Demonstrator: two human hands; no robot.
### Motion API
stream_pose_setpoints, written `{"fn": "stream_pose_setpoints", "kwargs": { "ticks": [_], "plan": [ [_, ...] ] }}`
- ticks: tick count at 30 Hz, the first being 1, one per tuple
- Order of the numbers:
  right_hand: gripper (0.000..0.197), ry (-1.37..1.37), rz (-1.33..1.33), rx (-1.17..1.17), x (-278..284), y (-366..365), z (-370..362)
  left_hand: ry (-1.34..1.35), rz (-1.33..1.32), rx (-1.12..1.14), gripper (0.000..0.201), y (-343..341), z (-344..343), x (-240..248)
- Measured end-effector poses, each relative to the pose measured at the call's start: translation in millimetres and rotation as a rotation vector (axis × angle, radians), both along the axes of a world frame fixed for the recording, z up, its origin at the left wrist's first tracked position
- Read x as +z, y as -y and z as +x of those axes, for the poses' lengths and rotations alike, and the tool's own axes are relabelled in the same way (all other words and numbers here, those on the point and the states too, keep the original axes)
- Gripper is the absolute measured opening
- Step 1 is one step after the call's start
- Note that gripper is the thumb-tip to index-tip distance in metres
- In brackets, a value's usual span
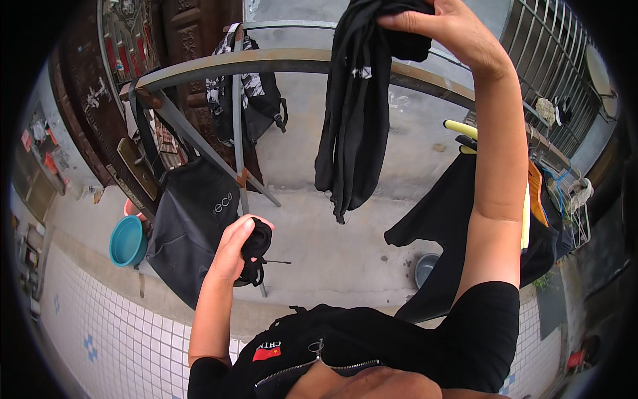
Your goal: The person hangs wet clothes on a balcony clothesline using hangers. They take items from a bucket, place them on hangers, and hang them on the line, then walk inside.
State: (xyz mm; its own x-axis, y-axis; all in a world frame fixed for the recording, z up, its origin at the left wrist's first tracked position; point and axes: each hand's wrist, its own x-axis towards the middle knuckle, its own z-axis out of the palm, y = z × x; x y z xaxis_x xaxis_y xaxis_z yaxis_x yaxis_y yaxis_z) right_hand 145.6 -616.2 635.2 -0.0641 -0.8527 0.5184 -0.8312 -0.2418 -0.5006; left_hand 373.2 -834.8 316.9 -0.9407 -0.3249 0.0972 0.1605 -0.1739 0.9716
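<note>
My right hand (458, 33) is raised high, with thumb and fingers closed on a black garment (355, 113). The garment hangs in long folds in front of the metal rail (266, 61) and bears a small white print. Its exact kind does not show. Lower down on the left, my left hand (234, 249) is closed round a bunched black cloth bundle (256, 241). A thin dark cord-like end sticks out of that bundle. Beside my left hand hangs a dark grey bag (193, 206).
A black-and-white patterned backpack (242, 100) hangs behind the rail. Black clothes (435, 233) hang on the right near yellow and orange hangers (535, 193). A teal basin (128, 241) stands at left, a grey basin (425, 269) on the floor. Slanting metal struts (199, 143) brace the rail.
</note>
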Motion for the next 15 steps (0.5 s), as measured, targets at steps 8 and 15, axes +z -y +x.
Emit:
{"fn": "stream_pose_setpoints", "kwargs": {
  "ticks": [8, 15],
  "plan": [
    [0.039, -0.109, -0.117, 0.073, 43, -23, -21, -0.088, -0.134, 0.020, 0.036, -5, -48, 28],
    [0.039, -0.358, 0.217, 0.344, -58, -13, 1, -0.186, -0.189, 0.169, 0.022, -30, -73, 41]
  ]
}}
